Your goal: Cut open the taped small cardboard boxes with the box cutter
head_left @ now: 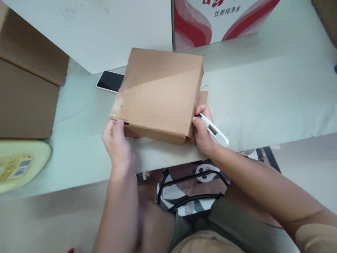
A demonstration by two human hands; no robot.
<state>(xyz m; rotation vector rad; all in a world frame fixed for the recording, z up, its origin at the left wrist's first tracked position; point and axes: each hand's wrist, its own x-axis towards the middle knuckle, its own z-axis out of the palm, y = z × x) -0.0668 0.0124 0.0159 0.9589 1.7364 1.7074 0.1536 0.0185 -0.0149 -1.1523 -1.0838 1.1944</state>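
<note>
A brown cardboard box (163, 91) lies between my hands, its broad face up, tilted a little, with a ragged left edge. My left hand (117, 140) pinches its near left corner, the thumb over the edge. At the near right corner, my right hand (204, 131) grips the side of the box. That same hand also keeps a white stapler-like tool (217, 133) with a dark slot against the palm, one end pointing back toward the wrist. A small brown flap (203, 96) sticks out behind the right fingers. The fingers under the box are hidden.
Partly under the box lies a phone (109, 81) on the pale tablecloth (263, 95). Behind stand a white carton (126, 31) and a red-and-white carton (216, 26). Brown boxes (26, 98) and a yellow container (23, 163) are at the left.
</note>
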